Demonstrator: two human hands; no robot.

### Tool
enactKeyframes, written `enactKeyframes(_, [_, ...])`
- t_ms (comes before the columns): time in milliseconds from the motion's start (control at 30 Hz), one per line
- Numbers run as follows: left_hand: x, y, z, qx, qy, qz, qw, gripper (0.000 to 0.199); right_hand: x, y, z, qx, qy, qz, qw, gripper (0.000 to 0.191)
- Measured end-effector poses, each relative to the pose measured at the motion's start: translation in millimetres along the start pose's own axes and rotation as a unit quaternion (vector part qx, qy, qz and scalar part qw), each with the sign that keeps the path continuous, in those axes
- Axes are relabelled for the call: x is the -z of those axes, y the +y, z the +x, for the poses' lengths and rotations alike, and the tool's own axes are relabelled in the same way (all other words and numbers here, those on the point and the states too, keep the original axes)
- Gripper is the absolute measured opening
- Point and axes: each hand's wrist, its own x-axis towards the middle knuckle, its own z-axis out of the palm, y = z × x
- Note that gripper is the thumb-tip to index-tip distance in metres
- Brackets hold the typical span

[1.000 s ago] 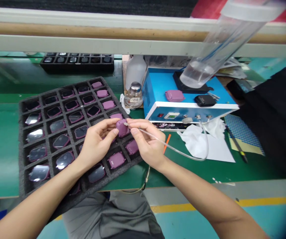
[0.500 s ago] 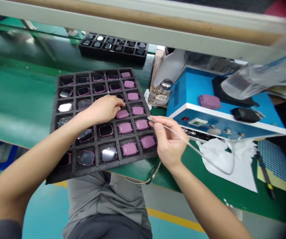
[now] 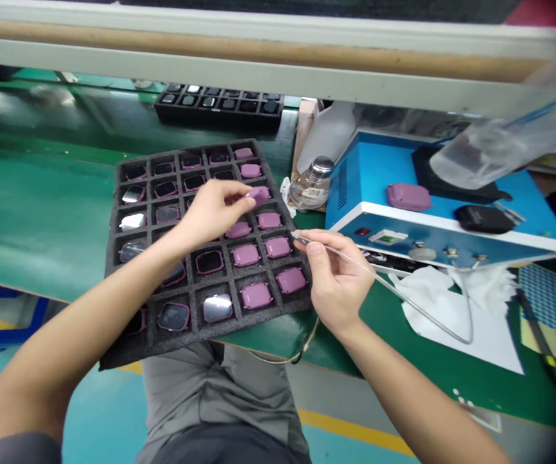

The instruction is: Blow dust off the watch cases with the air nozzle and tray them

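Observation:
A dark foam tray (image 3: 200, 332) with many compartments lies on the bench, holding purple smartwatch cases. Some show dark screens upward; those in the right-hand columns show their purple side. My left hand (image 3: 217, 209) reaches over the tray, thumb and finger closed on a purple watch case (image 3: 260, 195) at its right column. Beside the tray's right edge, my right hand (image 3: 335, 277) is closed on the end of a thin clear tube (image 3: 406, 298), whose small tip sticks out past the fingers toward the tray. The tube runs back to the blue machine.
The blue machine (image 3: 355, 174) stands at the right, with another purple case (image 3: 408, 196) and a black object (image 3: 483, 220) on top. Near it are a glass bottle (image 3: 311, 187), white tissue (image 3: 427, 290) and a pen (image 3: 541, 338). A second tray (image 3: 220, 116) sits behind.
My left hand has moved right and away from me, from a case in the fourth column to one in the right column. My right hand still holds the tube. The view has shifted slightly.

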Motion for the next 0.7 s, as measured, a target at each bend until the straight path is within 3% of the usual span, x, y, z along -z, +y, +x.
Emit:
enactKeyframes(33, [-7.3,6.3,-9.2,0.019,-0.013,-0.118,0.993,0.031,-0.6,-0.2,0.5,0.008,0.006,0.0,1.0,0.009])
enactKeyframes(100, [-23.1,17.0,-26.1,0.065,-0.039,-0.295,0.952,0.033,-1.4,0.0,1.6,0.021,0.012,0.003,1.0,0.009])
enactKeyframes(200, [-40.6,26.2,-40.2,0.111,-0.051,-0.412,0.903,0.035,-1.1,1.0,3.5,0.024,0.012,0.01,1.0,0.009])
enactKeyframes(300, [-45.0,28.8,-41.8,0.126,-0.045,-0.433,0.891,0.037,-0.2,1.4,4.8,0.018,0.006,0.003,1.0,0.01])
enactKeyframes(700, [-41.9,30.2,-44.1,0.097,-0.022,-0.405,0.909,0.033,0.3,-0.3,5.2,0.025,-0.002,-0.007,1.0,0.01])
